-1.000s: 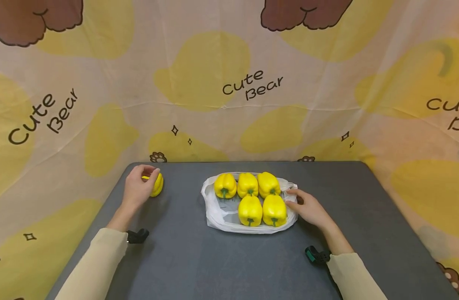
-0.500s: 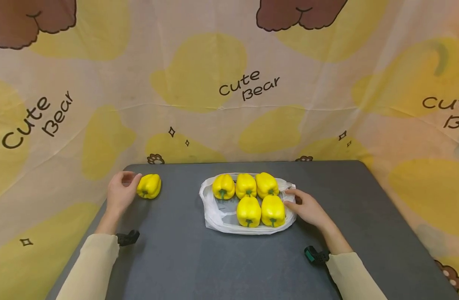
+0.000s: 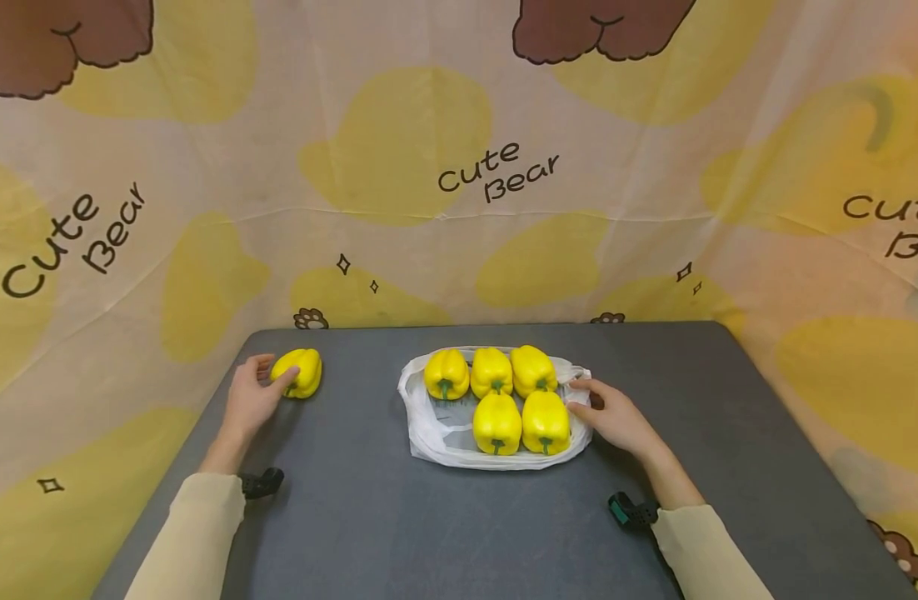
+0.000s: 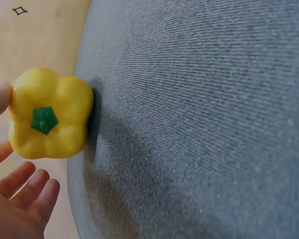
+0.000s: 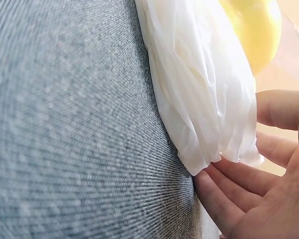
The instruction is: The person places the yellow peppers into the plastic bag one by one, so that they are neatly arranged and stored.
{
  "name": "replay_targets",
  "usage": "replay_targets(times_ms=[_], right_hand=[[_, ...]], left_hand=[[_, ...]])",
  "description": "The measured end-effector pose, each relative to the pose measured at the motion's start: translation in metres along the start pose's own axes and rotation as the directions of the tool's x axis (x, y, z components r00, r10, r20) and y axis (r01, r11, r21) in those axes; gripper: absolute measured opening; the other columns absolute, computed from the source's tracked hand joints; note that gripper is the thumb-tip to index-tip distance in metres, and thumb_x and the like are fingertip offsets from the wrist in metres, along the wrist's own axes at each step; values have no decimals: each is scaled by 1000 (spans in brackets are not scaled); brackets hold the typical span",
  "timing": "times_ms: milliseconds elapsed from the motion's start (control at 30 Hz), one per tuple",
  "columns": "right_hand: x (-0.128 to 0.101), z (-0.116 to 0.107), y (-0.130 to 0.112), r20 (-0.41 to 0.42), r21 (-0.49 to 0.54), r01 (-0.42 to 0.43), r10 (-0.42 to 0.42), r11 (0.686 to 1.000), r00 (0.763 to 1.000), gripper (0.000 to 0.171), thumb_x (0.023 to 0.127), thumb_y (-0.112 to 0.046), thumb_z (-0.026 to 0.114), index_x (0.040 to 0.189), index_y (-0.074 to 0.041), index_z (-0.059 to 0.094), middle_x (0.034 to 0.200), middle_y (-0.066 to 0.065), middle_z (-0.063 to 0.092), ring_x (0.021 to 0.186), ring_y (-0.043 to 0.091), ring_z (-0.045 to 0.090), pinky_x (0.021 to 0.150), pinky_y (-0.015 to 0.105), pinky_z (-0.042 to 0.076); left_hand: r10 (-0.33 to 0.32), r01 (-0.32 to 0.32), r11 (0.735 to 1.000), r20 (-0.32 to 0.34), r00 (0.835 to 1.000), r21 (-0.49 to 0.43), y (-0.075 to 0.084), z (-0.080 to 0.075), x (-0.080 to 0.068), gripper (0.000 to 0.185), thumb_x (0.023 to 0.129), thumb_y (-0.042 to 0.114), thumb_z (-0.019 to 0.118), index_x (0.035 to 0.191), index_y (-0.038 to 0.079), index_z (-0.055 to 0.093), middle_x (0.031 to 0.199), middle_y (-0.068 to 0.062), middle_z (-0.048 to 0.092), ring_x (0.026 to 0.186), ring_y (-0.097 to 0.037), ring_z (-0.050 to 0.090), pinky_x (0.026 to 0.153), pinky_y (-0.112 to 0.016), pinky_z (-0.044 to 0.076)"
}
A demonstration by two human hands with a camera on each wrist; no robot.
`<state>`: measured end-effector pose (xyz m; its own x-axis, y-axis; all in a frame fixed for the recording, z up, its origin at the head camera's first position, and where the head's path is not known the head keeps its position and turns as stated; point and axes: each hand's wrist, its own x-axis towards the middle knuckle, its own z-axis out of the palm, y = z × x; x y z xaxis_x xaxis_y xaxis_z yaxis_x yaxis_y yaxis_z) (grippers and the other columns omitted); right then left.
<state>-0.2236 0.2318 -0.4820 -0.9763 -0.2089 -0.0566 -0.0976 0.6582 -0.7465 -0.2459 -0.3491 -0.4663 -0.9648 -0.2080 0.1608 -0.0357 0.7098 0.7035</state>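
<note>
left hand (image 3: 251, 398) at 9 o'clock on the counter (image 3: 369, 517), grip loose and open, fingertips touching the lone yellow pepper (image 3: 300, 372), nothing clasped. pepper lies on its side near the counter's far-left corner, stem toward the hand. right hand (image 3: 612, 418) at 3 o'clock of the white plastic bag (image 3: 429, 429), fingers lightly curled against its edge, probably steadying it; a real pinch can't be confirmed. five peppers (image 3: 496, 392) sit on the bag. backdrop (image 3: 459, 208) reads "cute bear".
</note>
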Motion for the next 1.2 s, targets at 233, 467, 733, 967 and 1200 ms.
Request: replay_targets(times_ms=[233, 467, 733, 967, 1200], right_hand=[[0, 0, -1, 2, 0, -7, 7, 1000, 1000, 55, 100, -35, 63, 144, -4, 54, 145, 27, 51, 121, 39, 53, 104, 60, 45], [0, 0, -1, 4, -6, -9, 9, 1000, 1000, 55, 100, -35, 63, 145, -5, 54, 144, 27, 52, 119, 38, 53, 102, 59, 46], [0, 0, -1, 0, -9, -5, 5, 1000, 1000, 54, 100, -35, 63, 144, -5, 54, 145, 27, 51, 120, 39, 53, 103, 60, 44], [0, 1, 0, 1, -12, -7, 7, 1000, 1000, 55, 100, -36, 63, 144, -5, 55, 145, 26, 51, 121, 39, 53, 103, 60, 44], [0, 1, 0, -1, -16, -3, 3, 1000, 1000, 55, 100, -36, 63, 145, -5, 54, 145, 26, 51, 120, 39, 53, 103, 60, 45]], left_hand=[[50, -50, 999, 34, 998, -8, 4, 5, -1, 78, 99, 47, 63, 148, -10, 38, 142, -34, 39, 130, -51, 42, 105, -64, 38], [77, -79, 997, 98, 992, 23, 9, 8, -2, 75, 101, 44, 60, 154, -4, 35, 146, -33, 36, 129, -48, 39, 101, -62, 35], [70, -74, 997, 116, 991, 27, 10, 10, -5, 73, 101, 46, 59, 152, -3, 38, 146, -32, 39, 128, -46, 39, 101, -62, 35], [65, -67, 998, 115, 991, 10, 14, 16, -4, 76, 99, 50, 61, 152, -1, 41, 145, -30, 41, 127, -44, 42, 102, -60, 37], [96, -99, 995, 117, 989, 18, 24, 22, -3, 72, 99, 47, 62, 151, 0, 43, 145, -28, 43, 128, -44, 42, 103, -60, 36]])
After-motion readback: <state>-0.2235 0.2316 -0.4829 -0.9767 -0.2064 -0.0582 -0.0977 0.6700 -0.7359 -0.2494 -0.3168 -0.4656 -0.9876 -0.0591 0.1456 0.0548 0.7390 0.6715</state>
